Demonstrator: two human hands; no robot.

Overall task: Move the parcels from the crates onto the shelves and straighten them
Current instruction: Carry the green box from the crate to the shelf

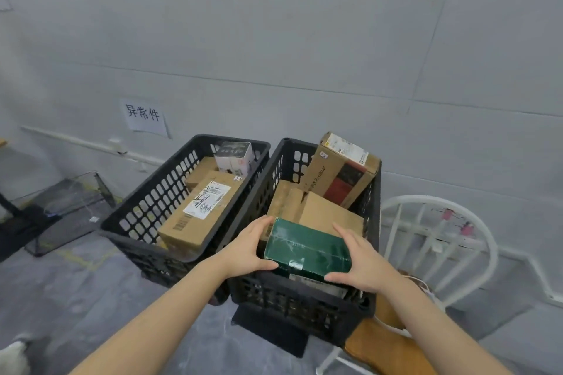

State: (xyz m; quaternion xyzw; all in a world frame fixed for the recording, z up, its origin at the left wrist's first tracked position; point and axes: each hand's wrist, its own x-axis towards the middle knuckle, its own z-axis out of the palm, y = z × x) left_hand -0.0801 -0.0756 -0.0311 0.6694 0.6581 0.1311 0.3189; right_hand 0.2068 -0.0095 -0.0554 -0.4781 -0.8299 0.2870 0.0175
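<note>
Grey floor (91, 298) with some plastic sheeting look to it, and a pale panelled wall (304, 39) straight ahead of the hands with a paper sign (143, 115) taped low on it. Off past the right hand there's a white chair (438, 240) with a wooden seat, and way out beyond the left hand a wire basket (67, 207) sits on the floor. Two black crates side by side: the left crate (146, 210) holds a long brown box (198, 210) with a scribbled-on label plus a small white box (236, 157) at the far end; the right crate (304, 304) has plain cardboard boxes (320, 210) and a printed carton (341, 173) leaning up against the far corner. Both arms reach forward over the right crate's near end. The green box (307, 248) sits between the hands: left hand (248, 245) clamped on its left side, thumb along the near edge, right hand (358, 262) clamped on its right side, fingers curled round it.
</note>
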